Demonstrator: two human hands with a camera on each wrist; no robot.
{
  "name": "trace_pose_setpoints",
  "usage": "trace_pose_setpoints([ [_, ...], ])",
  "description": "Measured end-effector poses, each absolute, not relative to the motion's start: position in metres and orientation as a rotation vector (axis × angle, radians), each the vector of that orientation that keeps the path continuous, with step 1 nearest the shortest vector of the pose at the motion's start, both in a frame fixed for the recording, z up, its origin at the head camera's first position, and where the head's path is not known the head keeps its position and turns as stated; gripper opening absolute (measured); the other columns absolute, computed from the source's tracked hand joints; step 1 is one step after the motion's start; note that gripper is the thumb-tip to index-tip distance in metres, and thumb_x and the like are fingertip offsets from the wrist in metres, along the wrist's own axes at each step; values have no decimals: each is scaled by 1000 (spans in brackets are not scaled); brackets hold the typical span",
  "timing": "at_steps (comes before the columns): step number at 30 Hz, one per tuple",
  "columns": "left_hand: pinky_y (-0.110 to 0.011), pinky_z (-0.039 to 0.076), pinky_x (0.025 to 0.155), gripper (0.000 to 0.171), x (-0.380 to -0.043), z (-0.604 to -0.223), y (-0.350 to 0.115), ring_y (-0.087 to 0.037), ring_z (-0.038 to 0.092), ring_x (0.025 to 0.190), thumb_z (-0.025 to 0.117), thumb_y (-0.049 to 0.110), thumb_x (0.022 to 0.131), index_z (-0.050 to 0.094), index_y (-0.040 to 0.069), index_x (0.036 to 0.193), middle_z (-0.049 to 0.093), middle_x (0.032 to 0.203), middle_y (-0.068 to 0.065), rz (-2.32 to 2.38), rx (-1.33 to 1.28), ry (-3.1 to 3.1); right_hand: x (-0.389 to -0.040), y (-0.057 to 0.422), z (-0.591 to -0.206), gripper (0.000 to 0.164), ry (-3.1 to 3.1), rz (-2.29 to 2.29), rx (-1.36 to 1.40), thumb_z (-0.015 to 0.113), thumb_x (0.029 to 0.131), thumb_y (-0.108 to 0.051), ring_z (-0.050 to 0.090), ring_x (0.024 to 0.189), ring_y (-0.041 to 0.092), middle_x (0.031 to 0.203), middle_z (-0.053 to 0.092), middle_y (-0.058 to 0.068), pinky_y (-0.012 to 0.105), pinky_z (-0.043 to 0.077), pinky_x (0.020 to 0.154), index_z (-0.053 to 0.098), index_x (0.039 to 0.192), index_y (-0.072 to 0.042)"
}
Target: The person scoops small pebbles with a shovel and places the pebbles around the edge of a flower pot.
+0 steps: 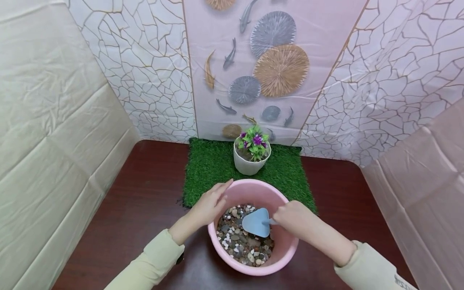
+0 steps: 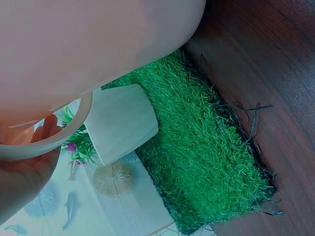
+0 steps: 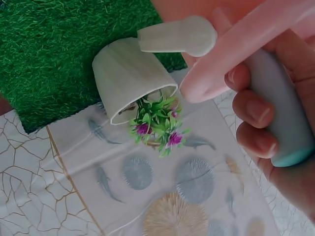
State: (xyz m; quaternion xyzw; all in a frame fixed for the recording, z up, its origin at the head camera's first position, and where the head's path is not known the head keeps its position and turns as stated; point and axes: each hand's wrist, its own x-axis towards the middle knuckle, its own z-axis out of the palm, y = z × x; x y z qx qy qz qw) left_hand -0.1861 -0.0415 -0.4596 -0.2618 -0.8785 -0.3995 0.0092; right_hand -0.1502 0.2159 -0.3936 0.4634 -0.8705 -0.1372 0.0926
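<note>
A pink plastic basin (image 1: 282, 264) stands in front of me with a layer of pebbles (image 1: 239, 241) in it, white ones mixed among brown and grey. With my left hand (image 1: 210, 204) I hold the basin's rim at its far left side; in the left wrist view the fingers (image 2: 47, 130) show past the rim. My right hand (image 1: 295, 217) grips the handle (image 3: 280, 103) of a small light-blue shovel, its fingers curled round it at the basin's right side. The shovel's blade (image 1: 257, 222) lies over the pebbles inside the basin.
Behind the basin, a white pot (image 1: 250, 166) with a purple-flowered plant (image 1: 255, 141) stands on a green artificial grass mat (image 1: 210, 161). Dark reddish-brown table (image 1: 152, 189) lies around the mat. Patterned cloth (image 1: 152, 60) hangs at the back, pale padded panels at both sides.
</note>
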Motion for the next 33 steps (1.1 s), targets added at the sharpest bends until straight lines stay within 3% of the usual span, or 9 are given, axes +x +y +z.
trace_pose_setpoints([
  [6,-45,45,101,51,-186,-459,-42,-33,55,118,47,10,95,37,6,145,52,132,-17,-1231,-816,-2741,-149,212,-397,27,-2538,-477,1372,66,78,-35,46,43,11,50,54,-7,26,36,40,58,54,-26],
  [16,-45,46,100,51,-186,-459,-43,-33,56,117,47,10,95,37,6,145,53,132,-16,-1232,-808,-2739,-145,201,-406,32,-2499,-505,1386,69,79,-34,45,43,9,50,55,-9,25,39,42,57,51,-23],
  [23,-44,48,97,52,-185,-459,-41,-31,56,116,47,10,96,35,7,146,51,134,-17,-1259,-806,-2742,-152,194,-418,21,-2548,-458,1430,73,72,-23,47,45,9,55,59,-10,25,40,43,60,56,-23],
  [28,-43,47,99,52,-184,-459,-40,-32,56,117,48,10,95,36,7,146,52,134,-16,-1245,-780,-2755,-161,199,-420,22,-2651,-323,1460,69,78,-30,50,46,10,56,60,-8,25,43,47,62,60,-20],
  [33,-44,48,97,51,-184,-460,-41,-32,56,116,48,10,96,36,7,145,51,134,-17,-1241,-784,-2757,-163,201,-422,22,-2621,-299,1484,70,77,-26,47,45,9,55,59,-8,25,40,45,61,58,-21],
])
